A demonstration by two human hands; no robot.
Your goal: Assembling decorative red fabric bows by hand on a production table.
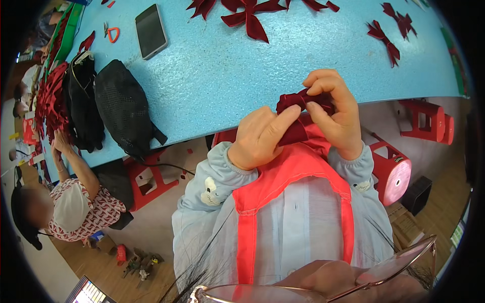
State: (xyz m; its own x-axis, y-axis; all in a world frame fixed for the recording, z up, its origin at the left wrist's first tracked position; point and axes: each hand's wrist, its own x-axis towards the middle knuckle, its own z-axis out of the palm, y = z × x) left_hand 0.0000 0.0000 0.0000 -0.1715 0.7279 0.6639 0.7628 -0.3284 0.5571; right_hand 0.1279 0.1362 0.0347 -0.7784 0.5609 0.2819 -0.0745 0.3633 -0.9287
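Between my two hands, just over the table's near edge, is a dark red velvet ribbon bow. My left hand pinches its lower left side with the thumb laid along it. On the other side my right hand grips the bow with thumb and bent forefinger near its middle. Part of the ribbon hangs below, in front of my red apron; my fingers hide some of the bow. Several finished-looking dark red bows lie at the far side of the blue table.
At the left are a phone, orange-handled snips, two black bags and a heap of red ribbon. A co-worker sits there. More bows lie far right; red stools stand below the table.
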